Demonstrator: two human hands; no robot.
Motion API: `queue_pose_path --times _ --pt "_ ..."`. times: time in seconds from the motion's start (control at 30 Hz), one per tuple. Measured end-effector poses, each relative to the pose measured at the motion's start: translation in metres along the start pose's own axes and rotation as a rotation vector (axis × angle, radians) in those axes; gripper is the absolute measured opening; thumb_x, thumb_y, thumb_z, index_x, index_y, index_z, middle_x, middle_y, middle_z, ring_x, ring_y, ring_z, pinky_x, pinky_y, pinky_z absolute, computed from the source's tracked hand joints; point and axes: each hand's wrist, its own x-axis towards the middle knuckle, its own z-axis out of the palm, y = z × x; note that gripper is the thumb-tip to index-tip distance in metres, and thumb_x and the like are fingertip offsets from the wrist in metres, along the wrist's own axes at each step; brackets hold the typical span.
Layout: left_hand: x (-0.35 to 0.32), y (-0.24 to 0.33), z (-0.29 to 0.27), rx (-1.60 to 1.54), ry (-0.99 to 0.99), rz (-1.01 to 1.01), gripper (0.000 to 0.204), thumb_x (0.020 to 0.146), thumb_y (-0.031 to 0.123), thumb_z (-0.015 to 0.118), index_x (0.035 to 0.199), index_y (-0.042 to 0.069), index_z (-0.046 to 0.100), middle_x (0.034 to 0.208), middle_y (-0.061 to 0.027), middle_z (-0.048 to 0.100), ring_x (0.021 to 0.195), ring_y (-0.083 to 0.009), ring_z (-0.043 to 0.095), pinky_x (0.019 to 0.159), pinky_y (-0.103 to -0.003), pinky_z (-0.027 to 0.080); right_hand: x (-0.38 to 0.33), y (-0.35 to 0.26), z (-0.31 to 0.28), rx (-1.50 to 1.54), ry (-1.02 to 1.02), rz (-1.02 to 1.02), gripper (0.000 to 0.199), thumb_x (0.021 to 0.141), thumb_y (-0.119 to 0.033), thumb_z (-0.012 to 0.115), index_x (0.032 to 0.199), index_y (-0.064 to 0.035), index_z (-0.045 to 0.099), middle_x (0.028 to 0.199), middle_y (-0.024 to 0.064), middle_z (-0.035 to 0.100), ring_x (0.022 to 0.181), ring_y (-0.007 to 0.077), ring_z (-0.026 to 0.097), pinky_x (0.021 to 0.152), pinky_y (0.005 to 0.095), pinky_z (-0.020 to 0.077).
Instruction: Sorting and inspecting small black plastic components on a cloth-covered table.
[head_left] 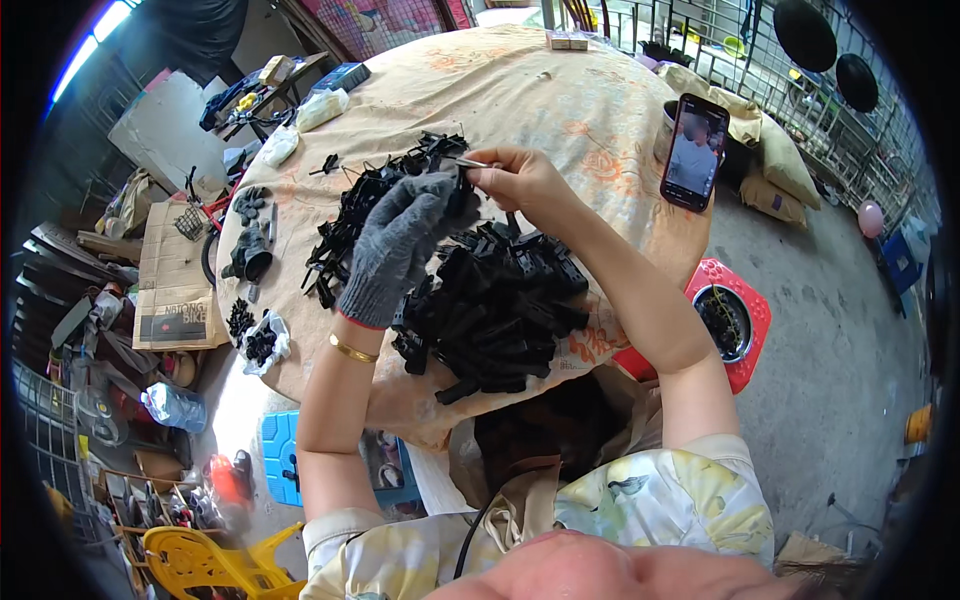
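My left hand [405, 235], in a grey knit glove, is closed around a small black part [463, 195], mostly hidden by the fingers. Bare and pinched shut, my right hand [520, 185] holds a thin metallic piece [470, 163] right against that part; its exact kind is too small to make out. Below both hands lies a large heap of black plastic pieces [490, 310]. Behind and to the left of the glove spreads a second pile of thinner black pieces [350, 215], some with wiry ends.
A patterned beige cloth covers the round table [480, 90]. A phone [694, 152] stands upright at its right edge. Small black parts in a white bag [264, 343] and a dark cup-like piece [252, 262] lie at the left edge. A red stool-like stand [755, 320] is on the right.
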Motion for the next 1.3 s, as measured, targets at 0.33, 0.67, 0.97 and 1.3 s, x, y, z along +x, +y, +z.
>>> queue_pose_path --times 0.33,0.67,0.97,1.3 --pt "-0.013 0.012 0.012 -0.087 0.060 -0.066 0.037 0.079 0.001 0.059 0.114 0.001 0.048 0.100 -0.0096 0.057 0.089 -0.0201 0.059 0.082 -0.035 0.049 -0.007 0.001 0.029 -0.328 0.078 -0.221 0.017 0.084 -0.012 0.058 0.096 -0.0002 0.061 0.078 -0.0010 0.059 0.068 0.0027 0.051 0.058 0.0173 0.0407" --pt "-0.017 0.008 -0.001 0.467 0.118 0.231 0.037 0.074 -0.006 0.064 0.108 0.001 0.054 0.096 -0.0053 0.060 0.087 -0.0103 0.057 0.075 -0.023 0.049 -0.015 -0.007 0.037 -0.383 -0.017 -0.210 0.015 0.084 -0.012 0.060 0.085 0.0020 0.064 0.064 -0.0018 0.056 0.058 0.0032 0.048 0.052 0.0184 0.0380" --pt "-0.021 0.012 -0.005 0.735 0.116 0.301 0.031 0.072 -0.009 0.063 0.100 0.001 0.056 0.101 -0.0075 0.059 0.091 -0.0142 0.057 0.080 -0.027 0.050 -0.017 -0.011 0.044 -0.462 -0.045 -0.163 0.018 0.085 -0.016 0.059 0.080 0.0007 0.063 0.058 -0.0030 0.052 0.053 0.0020 0.043 0.046 0.0179 0.0325" --pt "-0.022 0.011 0.006 1.189 0.182 0.588 0.028 0.069 0.003 0.070 0.095 0.004 0.060 0.086 -0.0087 0.063 0.074 -0.0156 0.061 0.065 -0.026 0.050 -0.014 -0.005 0.039 -0.269 -0.027 0.020 0.017 0.086 -0.015 0.057 0.083 0.0005 0.062 0.059 -0.0045 0.049 0.051 0.0015 0.040 0.044 0.0178 0.0301"
